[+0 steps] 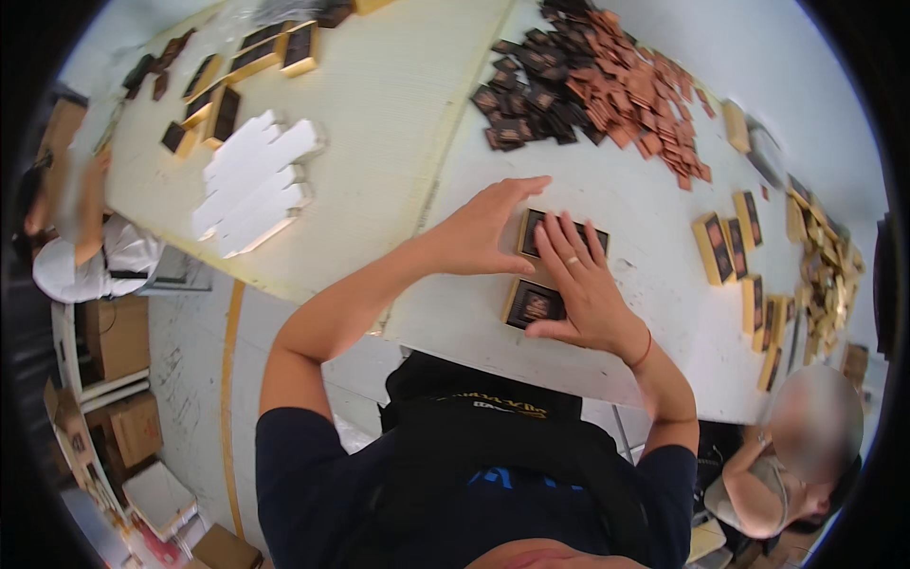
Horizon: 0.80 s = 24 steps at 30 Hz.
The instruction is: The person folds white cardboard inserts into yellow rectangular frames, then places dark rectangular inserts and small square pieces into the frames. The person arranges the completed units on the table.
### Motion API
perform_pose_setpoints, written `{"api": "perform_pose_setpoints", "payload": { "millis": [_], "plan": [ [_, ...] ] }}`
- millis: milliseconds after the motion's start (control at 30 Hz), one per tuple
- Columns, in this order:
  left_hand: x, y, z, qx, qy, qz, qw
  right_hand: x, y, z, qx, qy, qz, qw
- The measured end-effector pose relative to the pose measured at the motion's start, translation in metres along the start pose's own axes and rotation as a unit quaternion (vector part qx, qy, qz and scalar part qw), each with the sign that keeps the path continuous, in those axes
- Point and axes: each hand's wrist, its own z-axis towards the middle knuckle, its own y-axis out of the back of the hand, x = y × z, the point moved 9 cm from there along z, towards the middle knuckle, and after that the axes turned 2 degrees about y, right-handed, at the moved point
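Observation:
Two gold-edged boxes with dark tops lie on the white table in front of me. My right hand (pixel 583 284) rests palm down over both, its fingers stretched out across the far box (pixel 595 239) and its thumb by the near box (pixel 531 303). It covers part of each. At the left end of the far box is my left hand (pixel 483 228), thumb and fingers spread with nothing between them; whether it touches the box I cannot tell. Beyond my hands lies a heap of small flat squares, black ones (pixel 536 90) at left and copper-brown ones (pixel 635 85) at right.
White cartons (pixel 251 180) lie flat at the left, near several gold-and-dark boxes (pixel 223 114). More such boxes (pixel 713 248) stand at the right, beside a pile of gold pieces (pixel 829 284). One person (pixel 95 251) is at the far left, another (pixel 758 493) at the lower right.

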Motion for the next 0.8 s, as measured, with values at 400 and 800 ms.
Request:
{"api": "perform_pose_setpoints", "payload": {
  "millis": [400,800],
  "plan": [
    [0.194,0.469,-0.262,-0.440,0.235,0.610,0.615,-0.112,0.036,-0.093,-0.105,-0.173,-0.076,0.976],
    [0.027,0.054,-0.032,-0.056,0.140,-0.153,0.977,-0.174,0.081,-0.012,-0.330,-0.146,-0.057,0.931]
  ]
}}
